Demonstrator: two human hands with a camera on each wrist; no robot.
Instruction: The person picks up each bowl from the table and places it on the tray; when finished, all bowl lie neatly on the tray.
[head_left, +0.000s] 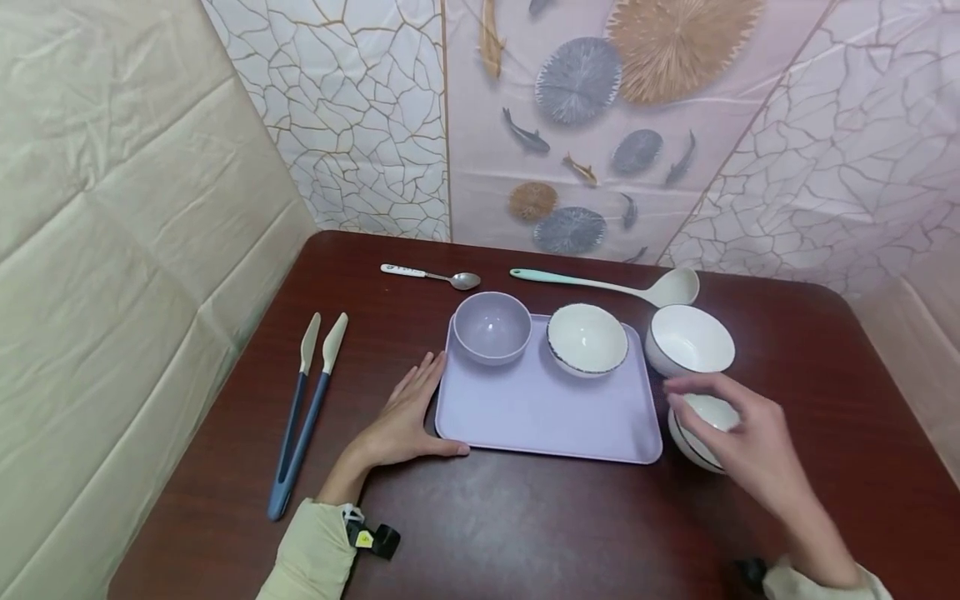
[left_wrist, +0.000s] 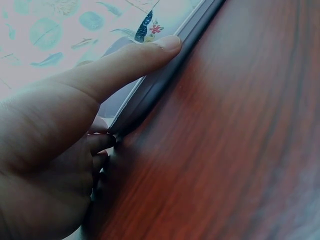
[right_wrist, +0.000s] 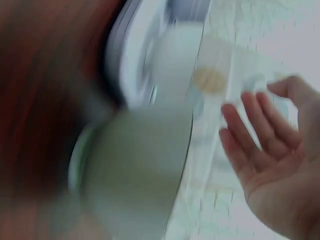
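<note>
My left hand point(head_left: 405, 429) lies at the front left corner of a lilac tray point(head_left: 540, 417). Its thumb stretches along the front edge and its fingers reach up the left side; in the left wrist view the thumb touches the tray's rim. On the tray stand a purple bowl point(head_left: 492, 329) and a dark-rimmed white bowl point(head_left: 587, 340). Over a second white bowl point(head_left: 688, 444), right of the tray, hovers my right hand point(head_left: 757, 437). The right wrist view shows its fingers loosely bent, holding nothing and apart from the blurred bowl point(right_wrist: 135, 170).
A third white bowl point(head_left: 690, 340) stands behind the second one. Farther back lie a ladle point(head_left: 671, 287) with a mint handle and a small spoon point(head_left: 465, 281). Blue-handled tongs point(head_left: 307, 425) lie at the left. Fabric walls point(head_left: 360, 125) border the table point(head_left: 510, 517).
</note>
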